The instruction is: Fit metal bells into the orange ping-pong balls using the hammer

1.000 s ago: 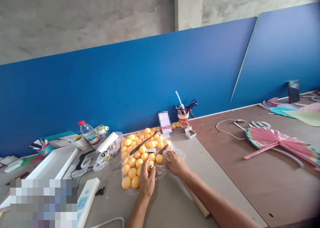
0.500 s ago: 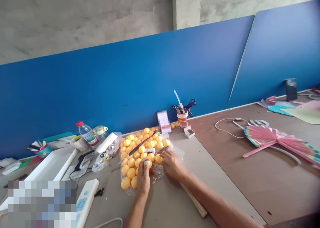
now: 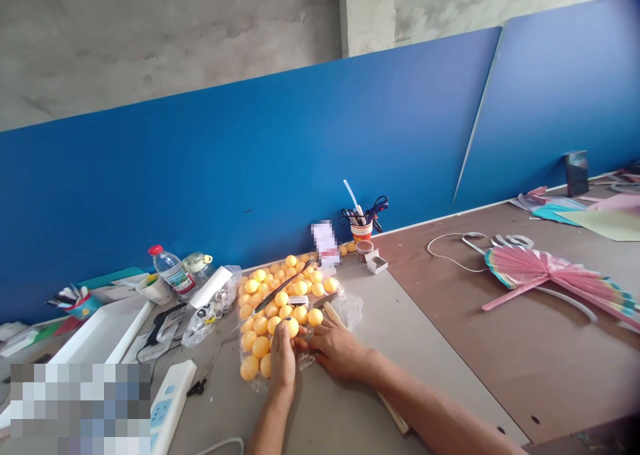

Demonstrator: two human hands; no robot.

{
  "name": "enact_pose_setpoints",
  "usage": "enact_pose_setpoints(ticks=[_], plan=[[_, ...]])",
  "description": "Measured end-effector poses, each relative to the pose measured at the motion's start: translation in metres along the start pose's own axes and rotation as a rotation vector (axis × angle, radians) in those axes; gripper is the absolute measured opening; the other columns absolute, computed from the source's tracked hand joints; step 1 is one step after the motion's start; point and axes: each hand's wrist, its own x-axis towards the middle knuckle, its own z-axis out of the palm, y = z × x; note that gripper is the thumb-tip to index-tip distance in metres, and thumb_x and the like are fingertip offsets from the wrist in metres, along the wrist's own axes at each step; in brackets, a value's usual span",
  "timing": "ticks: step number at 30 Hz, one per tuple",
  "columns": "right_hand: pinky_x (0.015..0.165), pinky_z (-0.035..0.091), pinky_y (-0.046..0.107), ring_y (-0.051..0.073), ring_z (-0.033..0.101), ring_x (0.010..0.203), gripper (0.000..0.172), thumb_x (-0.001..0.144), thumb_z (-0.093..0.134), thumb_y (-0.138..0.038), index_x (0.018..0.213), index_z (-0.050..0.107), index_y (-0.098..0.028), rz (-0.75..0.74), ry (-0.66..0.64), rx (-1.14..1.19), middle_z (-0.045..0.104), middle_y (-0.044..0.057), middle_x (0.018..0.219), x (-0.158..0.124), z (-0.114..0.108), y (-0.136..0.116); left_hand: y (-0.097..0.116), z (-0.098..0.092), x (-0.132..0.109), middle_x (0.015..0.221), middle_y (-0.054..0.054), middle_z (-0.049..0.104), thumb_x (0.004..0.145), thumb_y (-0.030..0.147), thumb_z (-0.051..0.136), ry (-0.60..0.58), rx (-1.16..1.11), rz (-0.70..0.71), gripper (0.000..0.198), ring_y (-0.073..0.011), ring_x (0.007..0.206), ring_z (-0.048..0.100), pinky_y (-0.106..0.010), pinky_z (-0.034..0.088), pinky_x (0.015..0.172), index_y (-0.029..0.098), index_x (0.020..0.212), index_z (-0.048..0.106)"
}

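Note:
My left hand (image 3: 283,365) is closed around an orange ping-pong ball (image 3: 291,327), which has a small dark mark on top. Beside it, my right hand (image 3: 341,350) reaches low over the table, its fingers apart at a small clear plastic bag (image 3: 306,360) that they partly cover. Behind both hands lies a clear pack of orange ping-pong balls (image 3: 261,346). A slim black tool (image 3: 280,287) rests across the pack, near a flat dark piece (image 3: 325,300). Thin wooden sticks (image 3: 393,412) run beneath my right wrist.
To the left are a power strip (image 3: 170,402), a white tray (image 3: 107,328), a water bottle (image 3: 173,268) and a crumpled plastic bag (image 3: 213,312). A paper cup of tools (image 3: 361,232) stands against the blue partition (image 3: 240,175). A pink paper fan (image 3: 545,268) lies at right.
My right hand has moved down and left from the flat dark piece to the small plastic bag. The ball in my left hand has turned, and its dark mark looks smaller.

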Motion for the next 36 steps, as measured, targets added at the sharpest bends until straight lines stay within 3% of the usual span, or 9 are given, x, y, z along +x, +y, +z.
enact_pose_setpoints(ticks=[4,11,15,21,25,30,36], plan=[[0.100,0.031,0.046,0.022,0.055,0.089,0.017,0.081,0.055,-0.016,0.082,0.070,-0.023,0.018,0.023,0.020,0.067,0.004,0.083,0.001,0.005,0.002,0.000,0.000,0.000,0.055,-0.003,0.060,0.069,0.086,0.042,-0.054,-0.054,-0.131,0.070,-0.0186,0.051,0.058,-0.033,0.051,0.052,0.019,0.071,0.062],[0.087,0.040,0.032,0.019,0.057,0.084,0.015,0.077,0.055,-0.013,0.079,0.067,-0.020,0.002,0.055,0.080,0.067,0.003,0.083,0.002,0.004,0.004,0.000,-0.001,0.000,0.062,-0.005,0.063,0.069,0.086,0.040,-0.037,0.002,-0.138,0.069,-0.0201,0.058,0.060,-0.035,0.053,0.058,0.020,0.072,0.060],[0.084,0.040,0.032,0.019,0.057,0.084,0.015,0.080,0.056,-0.018,0.090,0.067,-0.020,0.000,0.048,0.061,0.066,0.005,0.090,0.000,-0.001,0.001,0.005,0.000,0.000,0.064,-0.006,0.064,0.065,0.088,0.043,-0.017,0.024,-0.141,0.070,-0.0203,0.058,0.061,-0.036,0.054,0.059,0.020,0.071,0.060],[0.082,0.039,0.031,0.018,0.057,0.079,0.011,0.086,0.053,-0.022,0.086,0.065,-0.020,0.001,0.008,0.088,0.067,0.002,0.081,0.001,0.001,0.000,-0.004,-0.001,0.002,0.061,-0.004,0.063,0.069,0.085,0.044,-0.032,-0.011,-0.145,0.068,-0.0192,0.055,0.060,-0.035,0.054,0.056,0.020,0.072,0.060],[0.080,0.041,0.030,0.019,0.056,0.083,0.014,0.084,0.052,-0.017,0.086,0.066,-0.019,0.019,0.095,0.105,0.064,0.005,0.085,0.002,0.004,0.002,-0.017,-0.005,0.007,0.063,-0.005,0.063,0.077,0.079,0.040,-0.013,0.049,-0.058,0.063,-0.0208,0.061,0.062,-0.035,0.054,0.059,0.021,0.074,0.062],[0.083,0.042,0.030,0.021,0.057,0.090,0.019,0.082,0.051,-0.013,0.089,0.067,-0.019,0.147,0.265,0.146,0.064,0.007,0.091,0.006,0.000,0.008,-0.027,-0.008,0.010,0.064,-0.005,0.064,0.081,0.076,0.037,0.026,0.065,-0.021,0.061,-0.0219,0.067,0.063,-0.036,0.054,0.061,0.021,0.077,0.063],[0.084,0.039,0.032,0.021,0.058,0.091,0.019,0.078,0.054,-0.012,0.085,0.069,-0.020,0.144,0.098,0.105,0.067,0.006,0.089,0.003,-0.013,0.007,-0.024,-0.008,0.008,0.066,-0.005,0.066,0.083,0.074,0.038,0.056,0.070,0.029,0.059,-0.0193,0.062,0.062,-0.033,0.054,0.059,0.021,0.076,0.063]])
